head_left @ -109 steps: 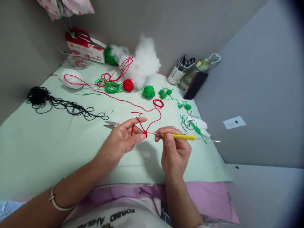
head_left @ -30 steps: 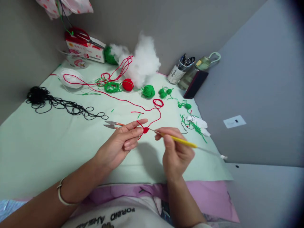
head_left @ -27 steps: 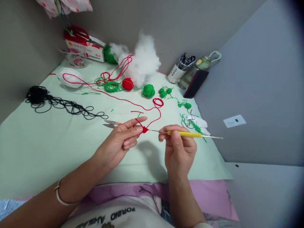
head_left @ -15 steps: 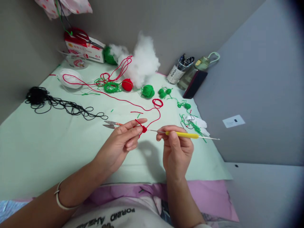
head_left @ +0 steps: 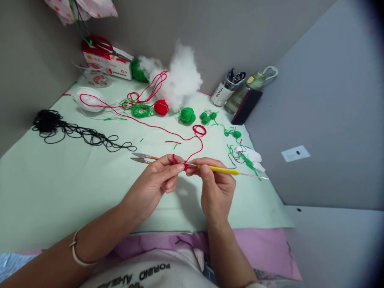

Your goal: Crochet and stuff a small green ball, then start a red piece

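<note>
Between the fingertips of my left hand (head_left: 159,176) is a small red yarn piece (head_left: 185,165), with a red strand looped over the index finger. My right hand (head_left: 217,188) grips a crochet hook (head_left: 222,170) by its yellow handle. The hook's thin metal tip reaches left to the red piece, against my left fingers; whether it passes through a stitch is too small to tell. Fingers of both hands nearly meet there. A red strand (head_left: 198,149) runs from the piece up to a small red coil (head_left: 199,130) on the table.
Orange-handled snips (head_left: 144,157) lie beside my left hand. Black yarn (head_left: 48,121) is at the left. Behind are a red ball (head_left: 161,107), a green ball (head_left: 187,115), white stuffing (head_left: 183,76), a pen cup (head_left: 222,93) and a bottle (head_left: 237,101). Green scraps (head_left: 247,161) lie right.
My right hand and the hook have moved left, bringing the tip to the red piece and the hands together. The fingers of my left hand have curled in slightly.
</note>
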A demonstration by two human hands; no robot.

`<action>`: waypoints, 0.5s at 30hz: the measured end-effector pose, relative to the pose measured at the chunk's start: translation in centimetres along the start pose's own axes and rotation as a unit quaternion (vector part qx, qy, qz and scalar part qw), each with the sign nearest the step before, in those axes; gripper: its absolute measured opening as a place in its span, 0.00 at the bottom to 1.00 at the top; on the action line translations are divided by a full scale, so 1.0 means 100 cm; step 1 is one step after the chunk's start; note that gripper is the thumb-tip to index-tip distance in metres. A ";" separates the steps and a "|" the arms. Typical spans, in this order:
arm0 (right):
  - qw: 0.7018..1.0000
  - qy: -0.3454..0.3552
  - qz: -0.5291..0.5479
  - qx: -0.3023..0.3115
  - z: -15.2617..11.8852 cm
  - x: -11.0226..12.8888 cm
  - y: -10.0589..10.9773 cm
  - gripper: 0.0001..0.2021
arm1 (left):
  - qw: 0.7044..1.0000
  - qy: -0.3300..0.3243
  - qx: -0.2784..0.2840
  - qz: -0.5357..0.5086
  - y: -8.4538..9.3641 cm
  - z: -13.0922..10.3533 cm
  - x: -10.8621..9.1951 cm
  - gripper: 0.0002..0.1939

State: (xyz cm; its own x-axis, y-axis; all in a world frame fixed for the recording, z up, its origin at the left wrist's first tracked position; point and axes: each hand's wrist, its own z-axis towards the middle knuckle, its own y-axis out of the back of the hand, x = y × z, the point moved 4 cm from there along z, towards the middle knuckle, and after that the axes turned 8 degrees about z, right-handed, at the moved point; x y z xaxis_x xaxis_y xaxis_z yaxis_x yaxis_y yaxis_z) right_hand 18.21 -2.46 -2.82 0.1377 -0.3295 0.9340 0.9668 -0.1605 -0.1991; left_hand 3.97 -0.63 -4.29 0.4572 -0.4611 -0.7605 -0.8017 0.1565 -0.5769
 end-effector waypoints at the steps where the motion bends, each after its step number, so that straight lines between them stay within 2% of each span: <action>1: 1.000 0.000 0.003 -0.003 0.000 0.000 0.000 0.06 | 1.000 -0.001 -0.004 0.004 0.001 0.000 0.000 0.05; 6: 0.999 0.014 0.016 -0.037 0.000 0.003 0.004 0.08 | 1.000 0.001 -0.008 0.009 0.003 0.001 0.001 0.06; 15: 0.999 0.017 0.018 -0.022 -0.001 0.005 0.003 0.07 | 1.000 0.002 -0.005 0.013 0.003 0.001 0.001 0.05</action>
State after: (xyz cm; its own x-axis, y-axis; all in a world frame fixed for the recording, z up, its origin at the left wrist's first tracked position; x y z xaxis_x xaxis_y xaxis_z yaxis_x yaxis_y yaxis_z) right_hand 18.53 -2.78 -2.44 0.1645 -0.3670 0.9156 0.9507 -0.1885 -0.2463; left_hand 3.81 -0.56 -4.51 0.4342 -0.4598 -0.7746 -0.8174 0.1604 -0.5534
